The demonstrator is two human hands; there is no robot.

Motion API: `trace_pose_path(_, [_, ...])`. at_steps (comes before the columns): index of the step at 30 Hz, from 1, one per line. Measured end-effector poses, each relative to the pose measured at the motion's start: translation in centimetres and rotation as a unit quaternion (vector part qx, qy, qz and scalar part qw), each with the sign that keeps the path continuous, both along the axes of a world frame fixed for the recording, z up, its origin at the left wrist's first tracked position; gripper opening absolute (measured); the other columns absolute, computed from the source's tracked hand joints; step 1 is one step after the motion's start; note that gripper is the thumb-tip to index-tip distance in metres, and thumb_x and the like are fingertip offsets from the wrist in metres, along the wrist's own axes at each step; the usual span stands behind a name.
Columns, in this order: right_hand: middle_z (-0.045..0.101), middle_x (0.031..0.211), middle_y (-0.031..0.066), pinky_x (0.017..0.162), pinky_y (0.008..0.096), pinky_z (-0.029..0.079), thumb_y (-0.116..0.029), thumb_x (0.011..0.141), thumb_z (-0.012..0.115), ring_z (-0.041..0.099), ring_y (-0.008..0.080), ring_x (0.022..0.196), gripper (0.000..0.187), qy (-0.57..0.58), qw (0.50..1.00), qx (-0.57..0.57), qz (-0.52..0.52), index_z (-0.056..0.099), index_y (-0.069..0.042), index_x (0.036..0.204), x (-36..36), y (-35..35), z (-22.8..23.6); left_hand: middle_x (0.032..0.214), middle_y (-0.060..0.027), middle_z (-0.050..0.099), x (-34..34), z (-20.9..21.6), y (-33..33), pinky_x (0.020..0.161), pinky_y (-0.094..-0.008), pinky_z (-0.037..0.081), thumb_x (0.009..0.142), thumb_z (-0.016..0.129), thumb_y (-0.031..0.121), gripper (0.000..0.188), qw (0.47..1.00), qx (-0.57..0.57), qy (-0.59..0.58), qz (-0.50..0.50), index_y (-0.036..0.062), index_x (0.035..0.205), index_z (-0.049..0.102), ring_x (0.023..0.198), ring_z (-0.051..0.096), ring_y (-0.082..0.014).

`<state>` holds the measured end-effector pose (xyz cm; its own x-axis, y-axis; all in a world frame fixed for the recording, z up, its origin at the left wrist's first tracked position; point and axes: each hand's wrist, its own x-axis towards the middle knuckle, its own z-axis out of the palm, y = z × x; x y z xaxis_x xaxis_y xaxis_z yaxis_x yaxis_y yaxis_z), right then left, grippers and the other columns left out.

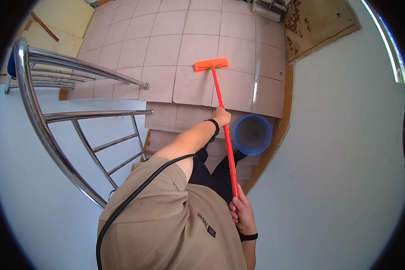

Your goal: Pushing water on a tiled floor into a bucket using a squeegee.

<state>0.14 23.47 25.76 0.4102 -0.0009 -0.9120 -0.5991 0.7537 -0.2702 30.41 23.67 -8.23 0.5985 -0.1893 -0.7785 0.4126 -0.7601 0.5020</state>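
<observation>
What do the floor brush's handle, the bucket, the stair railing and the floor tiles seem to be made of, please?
Brush handle: glossy red, perhaps plastic-coated; the core is hidden.
Bucket: probably smooth plastic, given its evenly blue wall.
Stair railing: polished metal, likely stainless steel, from its mirror-like highlights.
Floor tiles: likely glazed ceramic, pinkish, with a soft sheen.

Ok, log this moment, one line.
left hand: grips red pole | right hand: grips near end | orange brush head: on tiles | blue bucket: on stairs
</observation>
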Motion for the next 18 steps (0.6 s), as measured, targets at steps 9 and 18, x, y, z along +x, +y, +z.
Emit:
trace_pose_path(9, [0.044,0.065,-0.0053,0.036,0.0170,0.027,-0.011,0.101,0.045,0.033,0.0026,0.043,0.059,-0.016,0.999,-0.029,0.010,0.027,-0.016,0.157,-4.0,-0.7,-0.4,0.110,-0.0310,0.064,-4.3,1.9,0.2,0.091,-0.0474,0.051,0.086,0.061,0.014,0.043,0.998,0.014,-0.045,0.034,-0.0074,0.119,0.046,0.106,0.063,-0.0441])
trace_pose_path(18, [0.044,0.062,-0.0037,0.038,0.0180,0.030,-0.006,0.098,0.048,0.035,0.0042,0.042,0.063,0.032,0.998,0.058,-0.002,0.027,-0.014,0.157,-16.4,-7.1,1.1,0.109,-0.0353,0.062,-18.2,3.5,-0.8,0.094,-0.0496,0.050,0.089,0.054,0.011,0.038,0.992,0.022,-0.004,0.128,-0.0089,0.119,0.041,0.107,0.062,-0.0479])
